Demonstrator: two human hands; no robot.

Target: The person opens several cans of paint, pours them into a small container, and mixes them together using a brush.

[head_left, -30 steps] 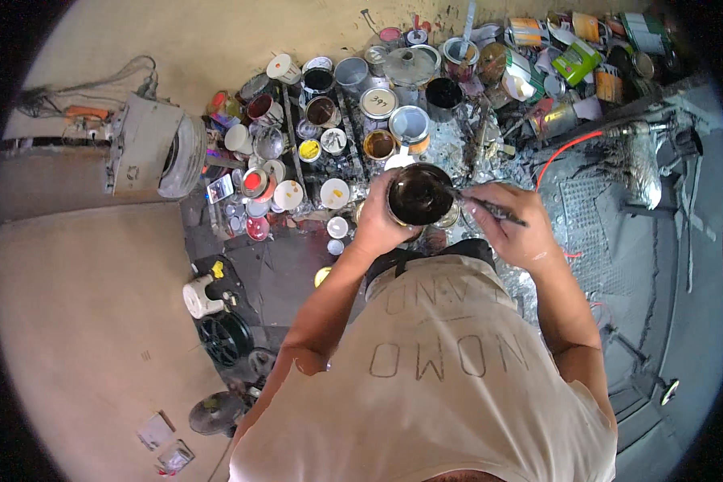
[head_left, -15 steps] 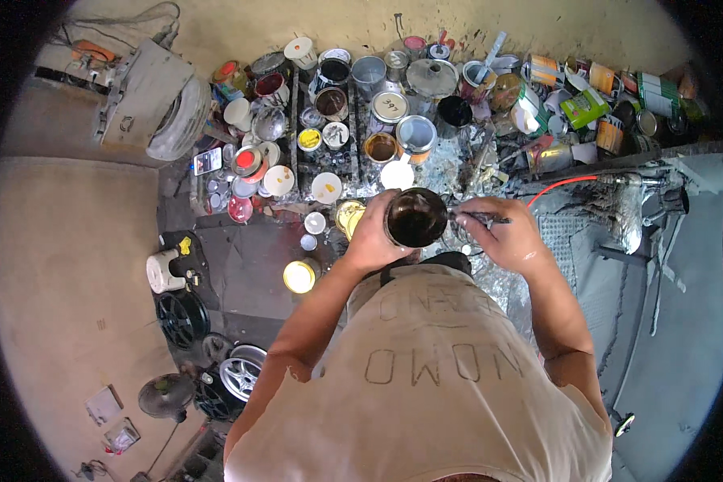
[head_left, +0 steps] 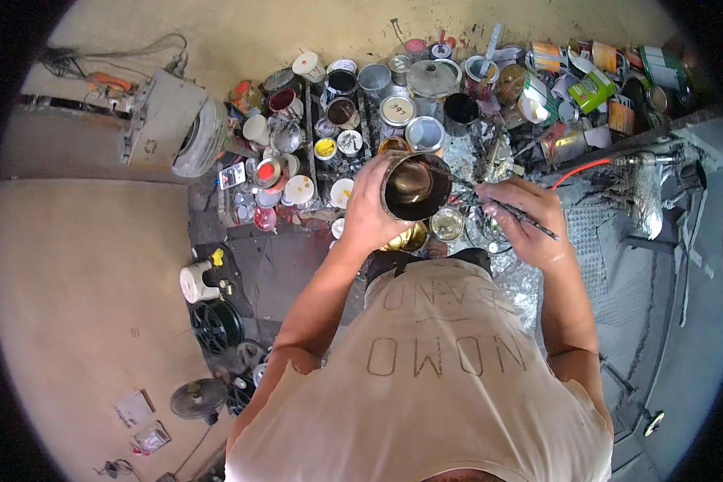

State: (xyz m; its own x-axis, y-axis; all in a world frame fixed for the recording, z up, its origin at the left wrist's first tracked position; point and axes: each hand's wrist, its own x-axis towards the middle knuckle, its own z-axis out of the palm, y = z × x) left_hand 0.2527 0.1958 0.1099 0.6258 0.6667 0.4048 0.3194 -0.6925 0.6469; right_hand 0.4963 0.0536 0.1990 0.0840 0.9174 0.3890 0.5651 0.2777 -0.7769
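Observation:
My left hand (head_left: pixel 367 207) is closed round the side of an open can (head_left: pixel 392 201). The can is tilted, with dark, paint-stained walls and a glossy brown pool inside. Between the fingers of my right hand (head_left: pixel 530 221) is a thin dark stirring stick (head_left: pixel 548 232). It slants toward the can, and its far end reaches the right side of the can's mouth. I cannot tell whether that end dips into the paint. Below the can, beside its lower edge, sits a clear round container (head_left: pixel 447 224).
Beyond my hands a bench holds many paint pots, among them a lidded tin (head_left: pixel 398 111) and a yellow paint cup (head_left: pixel 325 148). Tins lie heaped at the far right, including a green can (head_left: pixel 592 91). A red hose (head_left: pixel 580 170) curves beside my right hand. A machine (head_left: pixel 169 120) stands left.
The can has moved up and tipped, so the brown paint inside now shows. My right hand has shifted right, and more of the stick is visible. The whole view has shifted slightly.

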